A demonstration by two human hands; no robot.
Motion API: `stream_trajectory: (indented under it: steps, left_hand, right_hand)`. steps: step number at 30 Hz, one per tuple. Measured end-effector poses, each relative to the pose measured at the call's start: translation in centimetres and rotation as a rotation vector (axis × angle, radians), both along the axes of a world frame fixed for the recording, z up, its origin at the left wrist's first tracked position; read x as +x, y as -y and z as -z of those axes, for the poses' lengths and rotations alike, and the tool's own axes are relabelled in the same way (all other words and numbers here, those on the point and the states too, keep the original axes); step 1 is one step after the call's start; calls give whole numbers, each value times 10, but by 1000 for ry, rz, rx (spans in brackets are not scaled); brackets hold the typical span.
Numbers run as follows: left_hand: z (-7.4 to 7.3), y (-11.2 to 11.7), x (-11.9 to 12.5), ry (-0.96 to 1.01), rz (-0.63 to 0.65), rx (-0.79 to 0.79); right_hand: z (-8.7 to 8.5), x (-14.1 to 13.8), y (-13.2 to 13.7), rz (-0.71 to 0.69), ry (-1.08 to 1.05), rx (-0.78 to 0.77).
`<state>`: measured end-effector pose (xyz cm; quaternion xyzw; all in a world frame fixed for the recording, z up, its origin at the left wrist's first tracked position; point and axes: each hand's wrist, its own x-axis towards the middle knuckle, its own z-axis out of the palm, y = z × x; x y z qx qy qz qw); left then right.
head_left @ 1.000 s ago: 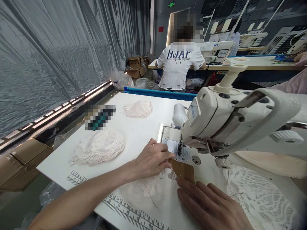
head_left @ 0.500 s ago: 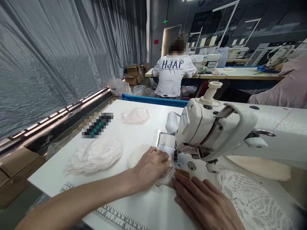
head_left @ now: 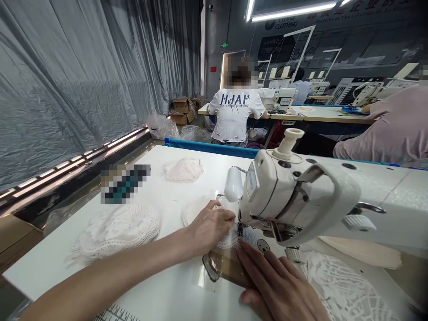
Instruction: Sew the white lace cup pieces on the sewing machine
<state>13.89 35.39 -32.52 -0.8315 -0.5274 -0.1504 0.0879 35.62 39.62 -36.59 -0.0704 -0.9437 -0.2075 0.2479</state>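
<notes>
Lower center, the curled left hand [head_left: 210, 225] gripped lace [head_left: 228, 242] just moved beside the presser foot [head_left: 240, 229], within stitching reach; the right hand [head_left: 282, 285] lay open at its edge.

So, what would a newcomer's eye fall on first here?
Probably the white sewing machine, jutting in from the right. Then, just left of its head, the left hand on pale lace, with the right hand close by, nearer the camera. The silvery curtain fills the upper left.
</notes>
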Motion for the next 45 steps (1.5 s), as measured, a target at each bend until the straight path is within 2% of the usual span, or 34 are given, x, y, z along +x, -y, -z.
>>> stream_trajectory:
  steps: [3, 7, 10, 16, 23, 29, 34, 41, 45]
  left_hand:
    - [2, 13, 7, -6, 5, 44]
    - [6, 34, 23, -33, 15, 112]
    - [8, 41, 30, -50, 7, 144]
    - [11, 40, 30, -54, -3, 201]
    - [11, 40, 30, -70, 2, 211]
    - [11, 37, 24, -56, 1, 193]
    - [11, 31, 17, -45, -41, 178]
    - [16, 28, 17, -28, -39, 173]
    - [6, 37, -1, -22, -51, 170]
  right_hand:
    - [-4, -2, 0, -24, -50, -6]
    - [-8, 0, 2, -71, -67, -93]
    - [-10, 4, 4, -93, -59, -149]
    - [-11, 7, 6, -91, -53, -200]
    - [-14, 3, 7, -100, -95, -169]
    - [-3, 7, 2, -68, -21, -190]
    - [2, 7, -2, -28, 14, -137]
    - [-8, 0, 0, -53, -80, -94]
    - [-16, -2, 4, -75, -147, -69]
